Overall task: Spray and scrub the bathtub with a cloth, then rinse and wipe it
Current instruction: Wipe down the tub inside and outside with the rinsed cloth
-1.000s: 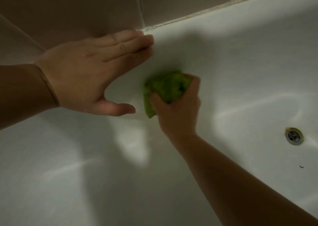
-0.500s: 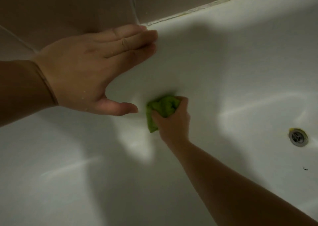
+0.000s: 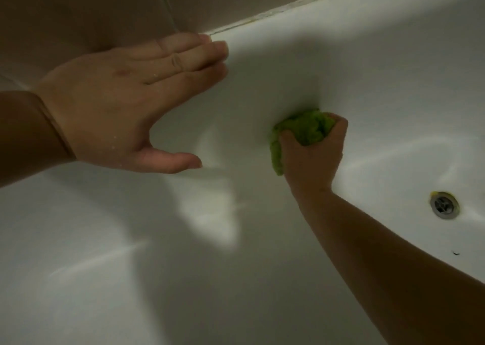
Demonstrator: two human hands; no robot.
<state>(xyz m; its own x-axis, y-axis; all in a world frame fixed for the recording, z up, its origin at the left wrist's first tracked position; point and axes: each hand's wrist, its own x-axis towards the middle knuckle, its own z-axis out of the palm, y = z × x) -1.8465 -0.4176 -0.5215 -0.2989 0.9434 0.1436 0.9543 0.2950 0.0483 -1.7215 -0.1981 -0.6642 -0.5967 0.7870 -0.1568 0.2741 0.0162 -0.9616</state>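
Green cloth (image 3: 304,132) sits bunched in the right hand (image 3: 313,158), whose grip clenches it against the inner wall of the white bathtub (image 3: 393,82); left hand (image 3: 123,108) lies flat, fingers straight, grip released, on the tub's far rim by the tiled wall (image 3: 91,8), drain (image 3: 444,205) at lower right

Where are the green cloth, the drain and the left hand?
green cloth (image 3: 308,130): head view, bunched middle.
drain (image 3: 444,204): head view, metal strainer centre.
left hand (image 3: 112,108): head view, back of hand.
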